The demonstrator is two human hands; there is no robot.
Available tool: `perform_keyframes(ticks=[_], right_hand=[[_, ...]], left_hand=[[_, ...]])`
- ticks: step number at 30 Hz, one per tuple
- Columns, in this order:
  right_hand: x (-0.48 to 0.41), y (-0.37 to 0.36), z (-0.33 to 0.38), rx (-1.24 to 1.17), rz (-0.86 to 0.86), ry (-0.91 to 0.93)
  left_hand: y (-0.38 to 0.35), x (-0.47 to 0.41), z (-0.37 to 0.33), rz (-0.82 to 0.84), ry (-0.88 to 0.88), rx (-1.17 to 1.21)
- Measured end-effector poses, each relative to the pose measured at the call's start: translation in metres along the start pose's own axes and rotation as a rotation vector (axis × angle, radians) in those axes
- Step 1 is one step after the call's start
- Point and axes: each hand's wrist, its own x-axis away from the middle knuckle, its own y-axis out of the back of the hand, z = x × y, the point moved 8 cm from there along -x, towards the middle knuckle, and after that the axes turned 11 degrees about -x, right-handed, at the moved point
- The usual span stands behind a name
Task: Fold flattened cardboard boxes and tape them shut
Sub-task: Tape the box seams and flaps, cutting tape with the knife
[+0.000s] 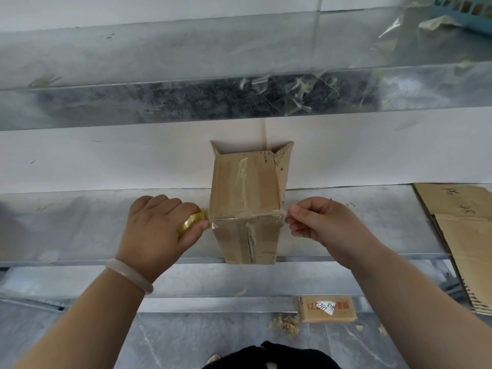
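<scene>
A small brown cardboard box (246, 198) lies on its side on the metal shelf (80, 225), its folded end facing me and its open flaps pointing at the back wall. A strip of clear tape (247, 214) runs across the box's near upper edge. My left hand (159, 225) grips a yellowish tape roll (192, 222) against the box's left side. At the right corner of the box, my right hand (316, 222) pinches the free end of the tape.
Flattened cardboard sheets (463, 230) lie on the shelf at the right. A small printed carton (327, 308) and tape scraps sit on the floor below. An upper metal shelf (186, 102) with stuck tape bits hangs overhead, and a blue basket (463, 12) stands at the top right.
</scene>
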Motion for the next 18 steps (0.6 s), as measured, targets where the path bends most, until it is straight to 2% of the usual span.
perform_keyframes(ticks=[12, 18], right_hand=[[-0.016, -0.018, -0.071, -0.465, -0.029, -0.068], [-0.018, -0.024, -0.081, -0.443, -0.021, -0.049]], left_hand=[[-0.005, -0.001, -0.007, 0.049, 0.013, 0.031], [-0.005, -0.001, -0.010, 0.058, 0.011, 0.031]])
